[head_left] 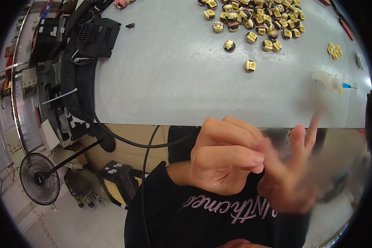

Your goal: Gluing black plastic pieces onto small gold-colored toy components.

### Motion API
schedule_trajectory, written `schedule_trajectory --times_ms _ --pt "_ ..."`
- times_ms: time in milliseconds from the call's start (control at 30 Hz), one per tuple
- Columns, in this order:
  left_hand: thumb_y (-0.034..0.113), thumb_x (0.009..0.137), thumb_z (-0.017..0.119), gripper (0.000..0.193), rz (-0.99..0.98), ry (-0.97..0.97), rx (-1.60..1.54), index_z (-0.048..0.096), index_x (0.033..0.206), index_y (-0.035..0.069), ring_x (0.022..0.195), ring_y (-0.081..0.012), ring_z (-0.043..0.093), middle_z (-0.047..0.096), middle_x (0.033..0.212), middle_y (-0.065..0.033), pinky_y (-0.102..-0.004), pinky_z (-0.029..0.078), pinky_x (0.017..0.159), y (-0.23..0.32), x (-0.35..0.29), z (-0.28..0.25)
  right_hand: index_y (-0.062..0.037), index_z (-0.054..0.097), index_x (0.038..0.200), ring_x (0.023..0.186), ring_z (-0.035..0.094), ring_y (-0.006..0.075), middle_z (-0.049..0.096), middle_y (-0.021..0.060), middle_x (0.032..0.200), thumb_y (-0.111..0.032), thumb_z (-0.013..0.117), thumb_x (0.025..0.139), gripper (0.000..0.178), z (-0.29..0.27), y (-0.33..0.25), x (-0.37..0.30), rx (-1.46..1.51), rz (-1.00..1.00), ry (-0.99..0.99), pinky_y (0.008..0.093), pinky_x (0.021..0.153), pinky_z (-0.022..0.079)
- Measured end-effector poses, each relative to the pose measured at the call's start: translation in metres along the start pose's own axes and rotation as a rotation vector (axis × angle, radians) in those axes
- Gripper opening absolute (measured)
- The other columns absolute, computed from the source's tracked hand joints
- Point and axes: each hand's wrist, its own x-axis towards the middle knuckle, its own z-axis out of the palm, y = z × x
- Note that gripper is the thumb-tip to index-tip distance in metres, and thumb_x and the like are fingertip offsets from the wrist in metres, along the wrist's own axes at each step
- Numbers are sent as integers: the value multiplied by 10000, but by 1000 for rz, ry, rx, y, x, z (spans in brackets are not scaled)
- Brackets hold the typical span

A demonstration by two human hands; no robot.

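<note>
Just in front of the table's near edge, my two hands meet at their fingertips. Thumb and fingers of my left hand [225, 155] are pinched together, and whatever lies between them is hidden. My right hand [287, 177] brings its thumb and forefinger against the left fingertips, while its other fingers stretch upward; part of it is blurred. Farther off on the grey table [165, 82], one small cream-and-black figure [249, 65] lies nearest to my hands. Behind it spreads a heap of similar figures [256, 16]. To the right lies a translucent bottle [326, 80] with a blue needle tip.
Small yellow pieces [335, 51] and a red-handled tool [345, 29] lie at the table's right. A black boxy device [101, 37] stands at its left edge. Black cables [146, 145] hang past the near edge. A fan [40, 179] and a dark bin [118, 184] are lower left.
</note>
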Motion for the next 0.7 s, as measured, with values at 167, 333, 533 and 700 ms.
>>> schedule_trajectory --times_ms 167,333,533,700 --pt "-71 767 590 240 10 -6 4 419 909 21 572 -195 517 430 839 -135 -236 516 426 0 -3 0 -182 566 1129 1204 224 574 211 133 1431 -71 507 783 368 0 0 1 7 -35 36 634 955 213" --pt "-81 759 597 296 10 81 -111 392 949 17 550 -183 522 428 841 -140 -231 516 428 3 0 6 -165 544 1134 1194 242 571 245 141 1407 -69 501 786 364 -3 0 1 9 -43 76 630 958 213" --pt "-57 778 589 301 53 -45 -20 376 981 8 562 -186 546 433 842 -141 -227 523 436 -3 -2 -3 -134 482 1142 1181 269 561 295 144 1355 -60 480 799 351 0 -4 12 69 -38 114 635 955 213" --pt "-31 791 583 238 28 -37 27 405 947 1 564 -192 568 444 846 -138 -226 531 460 -1 1 -7 -109 431 1149 1170 292 552 336 145 1312 -53 463 811 344 4 -11 24 112 -36 142 639 953 213"
